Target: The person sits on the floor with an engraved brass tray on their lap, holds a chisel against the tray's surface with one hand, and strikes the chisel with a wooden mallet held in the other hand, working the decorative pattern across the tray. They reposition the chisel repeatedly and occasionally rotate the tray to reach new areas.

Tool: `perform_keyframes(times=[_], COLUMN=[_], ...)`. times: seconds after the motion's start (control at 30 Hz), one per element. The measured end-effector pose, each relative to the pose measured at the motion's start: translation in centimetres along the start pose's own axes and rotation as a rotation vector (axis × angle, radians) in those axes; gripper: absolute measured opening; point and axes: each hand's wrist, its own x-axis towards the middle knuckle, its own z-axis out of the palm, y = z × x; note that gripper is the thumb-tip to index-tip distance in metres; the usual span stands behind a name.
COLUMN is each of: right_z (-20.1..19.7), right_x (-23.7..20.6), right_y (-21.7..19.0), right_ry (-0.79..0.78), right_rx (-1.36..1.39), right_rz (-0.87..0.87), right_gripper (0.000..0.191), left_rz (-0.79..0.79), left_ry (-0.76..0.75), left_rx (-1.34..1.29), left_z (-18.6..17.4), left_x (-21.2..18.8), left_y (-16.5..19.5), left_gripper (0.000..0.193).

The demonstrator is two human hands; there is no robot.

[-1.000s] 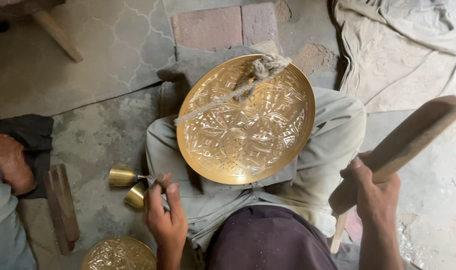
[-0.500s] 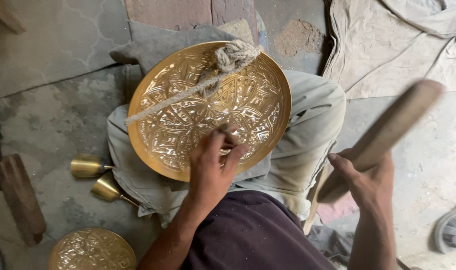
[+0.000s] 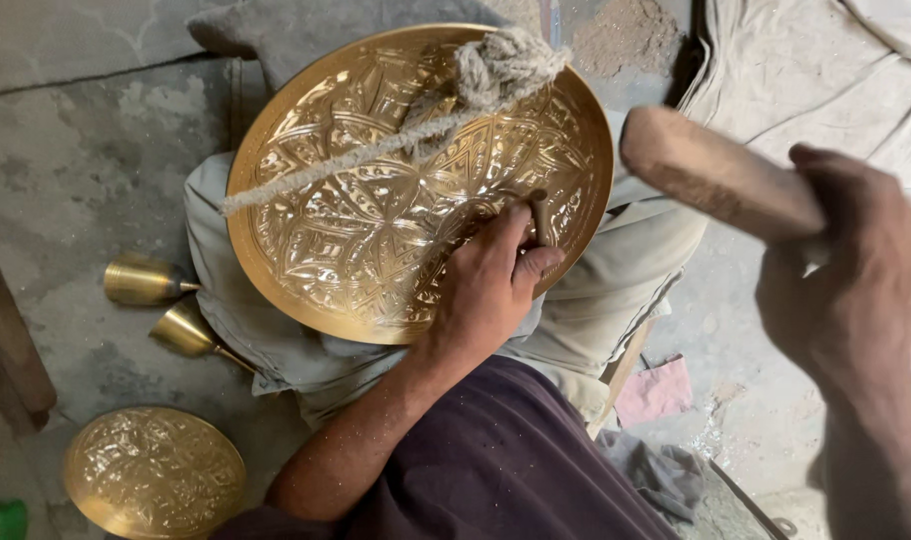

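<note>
A large round brass tray with embossed patterns rests tilted on my lap. A frayed rope lies across its upper part. My left hand rests on the tray's right side and grips a small metal punch standing against the surface. My right hand is raised at the right, closed around a thick wooden mallet whose head hangs above the tray's right rim.
Two small brass goblets lie on the stone floor at the left. A smaller embossed brass disc sits at the bottom left. A wooden piece lies at the far left. Pale cloth covers the floor at the upper right.
My left hand went from the goblets to the tray and now holds the punch on it. The mallet hand has swung in closer over the tray's right rim.
</note>
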Motion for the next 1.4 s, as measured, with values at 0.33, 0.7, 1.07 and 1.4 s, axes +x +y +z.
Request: perform_keyframes(times=[0.33,0.7,1.07,1.4], right_z=[-2.6,-1.8,-2.1,-1.1], right_x=[3.7,1.5,1.4,0.1], right_y=[-1.6,0.5,-1.1,0.4], right_ry=[-0.086,-0.147,-0.118,-0.216], right_rx=[-0.195,-0.105,-0.043,-0.158], right_rz=[-0.216,-0.159,-0.049,-0.138], right_gripper=[0.041,0.042,0.044,0.042], left_rz=[-0.019,-0.010,-0.007,-0.050], left_ry=[-0.025,-0.067,-0.106,-0.147], left_rx=[-0.002,0.043,0.084,0.091], left_z=[0.2,-0.5,-0.6,-0.5], left_x=[0.0,0.5,0.9,1.0], left_y=[0.8,1.4,1.3,0.9], left_gripper=[0.039,0.037,0.044,0.045])
